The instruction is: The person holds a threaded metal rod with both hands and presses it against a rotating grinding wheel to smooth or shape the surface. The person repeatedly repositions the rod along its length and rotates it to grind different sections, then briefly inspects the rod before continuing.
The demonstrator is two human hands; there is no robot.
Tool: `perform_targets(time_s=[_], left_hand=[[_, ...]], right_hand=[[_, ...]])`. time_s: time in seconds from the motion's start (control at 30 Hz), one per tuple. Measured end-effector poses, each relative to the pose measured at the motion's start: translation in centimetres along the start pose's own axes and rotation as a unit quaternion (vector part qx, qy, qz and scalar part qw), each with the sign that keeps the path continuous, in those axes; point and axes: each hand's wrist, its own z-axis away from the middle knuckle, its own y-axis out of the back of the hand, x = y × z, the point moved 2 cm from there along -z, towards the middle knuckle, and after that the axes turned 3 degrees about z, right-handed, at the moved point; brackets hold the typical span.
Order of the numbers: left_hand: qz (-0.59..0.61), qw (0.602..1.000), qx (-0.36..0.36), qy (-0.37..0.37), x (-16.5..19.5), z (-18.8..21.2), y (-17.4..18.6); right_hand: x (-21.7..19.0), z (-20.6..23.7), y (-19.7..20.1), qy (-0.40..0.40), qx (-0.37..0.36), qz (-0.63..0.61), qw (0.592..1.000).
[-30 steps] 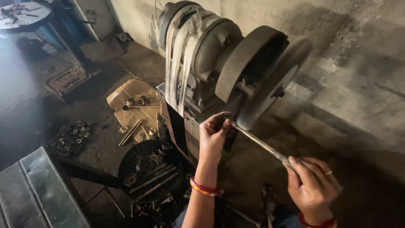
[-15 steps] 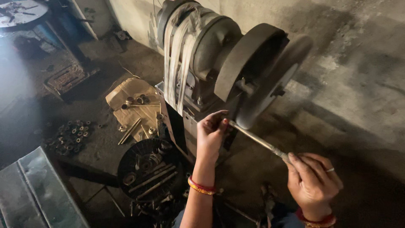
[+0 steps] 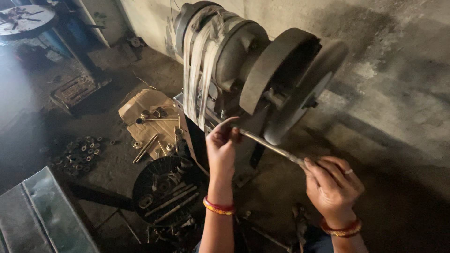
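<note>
Both hands are on one long metal rod (image 3: 274, 149), seen from the head camera looking down. Left hand (image 3: 221, 149) pinches the rod's far end, fingers curled shut around it just in front of the machine's body. Right hand (image 3: 333, 183) is closed in a fist round the near end, a ring on one finger and bangles at the wrist. Between the hands the rod runs slantwise, its middle lying against, or just under, the lower rim of the grey grinding wheel (image 3: 300, 98); whether it actually touches I cannot tell. No sparks show.

As for progress, the rod looks to be at the wheel and mid-work. On the floor to the left, more rods and small rings lie on a sheet of cardboard (image 3: 146, 112) and in a round dark tray (image 3: 161, 192); which are finished cannot be told. A belt (image 3: 199, 61) wraps the machine's drum.
</note>
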Motion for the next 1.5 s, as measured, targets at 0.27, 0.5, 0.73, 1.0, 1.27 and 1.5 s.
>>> perform_targets(time_s=[0.27, 0.5, 0.73, 1.0, 1.27, 1.5], left_hand=[[0.023, 1.000, -0.002, 0.001, -0.5, -0.3, 0.0], [0.042, 0.999, 0.031, -0.007, 0.5, -1.0, 0.9], [0.017, 1.000, -0.018, 0.015, -0.1, 0.6, -1.3], [0.079, 0.997, -0.010, -0.002, 2.1, -0.2, 0.5], [0.099, 0.994, -0.040, -0.018, 1.5, 0.3, -0.5], [0.072, 0.995, -0.054, 0.037, 0.5, 1.1, -1.9]], right_hand=[[-0.2, -0.4, -0.2, -0.010, -0.009, -0.003, 1.000], [-0.8, -1.3, -1.6, -0.015, -0.025, -0.044, 0.999], [0.2, 0.6, 0.2, -0.014, 0.006, 0.014, 1.000], [-1.2, -1.5, -0.7, 0.032, 0.051, -0.035, 0.998], [-1.3, -1.1, 0.6, 0.027, 0.062, -0.006, 0.998], [0.5, 1.7, 1.2, 0.012, 0.069, -0.009, 0.997]])
